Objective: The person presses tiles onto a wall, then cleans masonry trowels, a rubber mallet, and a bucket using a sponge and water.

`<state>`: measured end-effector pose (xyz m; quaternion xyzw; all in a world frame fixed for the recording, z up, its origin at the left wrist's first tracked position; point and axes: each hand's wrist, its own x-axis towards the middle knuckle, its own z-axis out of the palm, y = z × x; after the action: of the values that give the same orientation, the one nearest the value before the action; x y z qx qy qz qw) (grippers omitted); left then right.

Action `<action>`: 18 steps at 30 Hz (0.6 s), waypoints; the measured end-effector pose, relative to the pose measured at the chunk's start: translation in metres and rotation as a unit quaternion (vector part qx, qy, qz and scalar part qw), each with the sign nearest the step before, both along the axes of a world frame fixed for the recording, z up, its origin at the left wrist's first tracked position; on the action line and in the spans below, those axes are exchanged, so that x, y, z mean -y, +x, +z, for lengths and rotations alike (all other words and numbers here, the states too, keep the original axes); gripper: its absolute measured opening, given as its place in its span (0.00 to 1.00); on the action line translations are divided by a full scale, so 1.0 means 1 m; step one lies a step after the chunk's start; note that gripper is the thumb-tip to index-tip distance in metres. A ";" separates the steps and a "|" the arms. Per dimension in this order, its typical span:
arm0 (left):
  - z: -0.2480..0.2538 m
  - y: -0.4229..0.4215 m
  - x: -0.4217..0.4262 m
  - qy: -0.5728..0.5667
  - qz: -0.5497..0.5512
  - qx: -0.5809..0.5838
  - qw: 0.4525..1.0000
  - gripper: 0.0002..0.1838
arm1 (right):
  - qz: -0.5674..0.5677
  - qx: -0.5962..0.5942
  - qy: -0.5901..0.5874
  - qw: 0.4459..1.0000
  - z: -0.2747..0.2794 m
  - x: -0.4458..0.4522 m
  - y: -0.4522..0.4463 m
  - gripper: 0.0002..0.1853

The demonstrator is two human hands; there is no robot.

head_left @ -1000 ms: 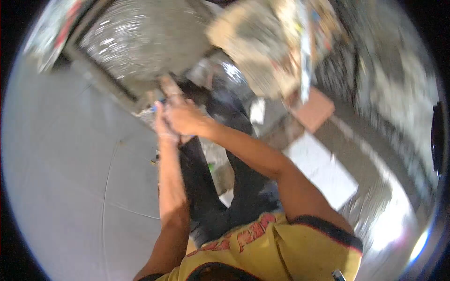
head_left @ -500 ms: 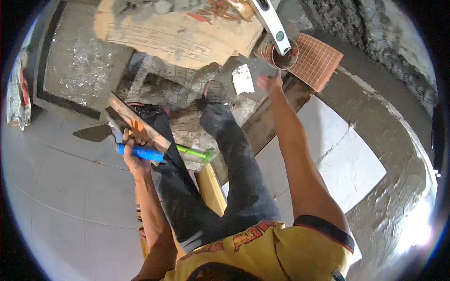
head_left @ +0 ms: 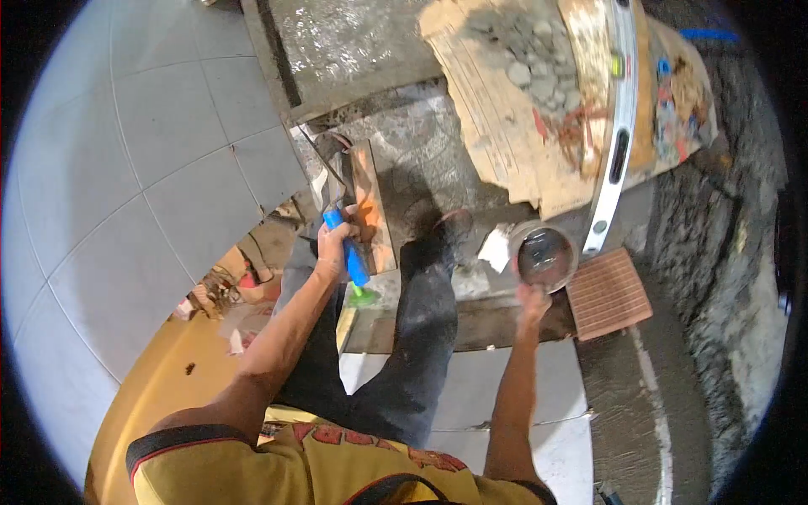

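Note:
My left hand (head_left: 335, 244) is closed around the blue handle of a trowel (head_left: 347, 248), whose metal blade is tilted and seen nearly edge-on. A long wooden piece (head_left: 370, 206) with an orange patch lies against the fingers of the same hand. My right hand (head_left: 532, 303) is closed on the near edge of a round, see-through container (head_left: 545, 259) with some liquid in it. Right beside the container is a reddish-brown ribbed tile (head_left: 610, 295). A white scrap (head_left: 497, 247) lies just left of the container.
A long spirit level (head_left: 613, 143) lies across torn cardboard (head_left: 480, 126) that carries grey rubble and scraps. Light floor tiles (head_left: 168, 126) spread out on the left. Wet mortar (head_left: 627, 412) covers the strip at right. Something bright green (head_left: 362, 295) shows near my legs.
My view has turned and shifted. My right hand, just short of the container before, now grips it. The trowel stays in my left hand, its blade now turned edge-on.

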<state>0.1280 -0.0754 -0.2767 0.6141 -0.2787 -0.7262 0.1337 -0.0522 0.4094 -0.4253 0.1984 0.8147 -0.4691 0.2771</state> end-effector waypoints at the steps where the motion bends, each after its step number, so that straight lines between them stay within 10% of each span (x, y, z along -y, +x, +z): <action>1: 0.011 -0.008 0.007 -0.004 0.011 -0.025 1.000 0.21 | 0.050 -0.008 -0.023 0.998 0.022 0.015 0.002 0.16; 7: 0.002 -0.013 0.059 -0.111 0.045 0.040 0.992 0.20 | 0.147 0.116 0.078 0.979 0.123 0.213 0.016 0.18; 11: -0.010 -0.011 0.108 -0.163 0.052 0.074 0.983 0.19 | 0.088 0.185 -0.067 0.976 0.086 0.293 0.040 0.20; 15: -0.016 -0.016 0.160 -0.153 0.077 0.070 0.983 0.19 | 0.266 0.126 0.053 0.954 0.073 0.417 0.022 0.21; 17: -0.002 -0.035 0.194 -0.150 0.106 0.045 0.982 0.20 | 0.470 -0.048 0.195 0.859 -0.058 0.391 0.023 0.21; 18: -0.008 -0.036 0.206 -0.175 0.089 0.090 0.976 0.22 | 0.407 0.019 0.159 0.899 -0.061 0.414 0.016 0.19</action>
<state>0.0925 -0.2815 -0.2845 0.6665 -0.3570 -0.5929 0.2771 -0.0367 -0.0048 -0.4865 -0.1006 0.8826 -0.1756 0.4243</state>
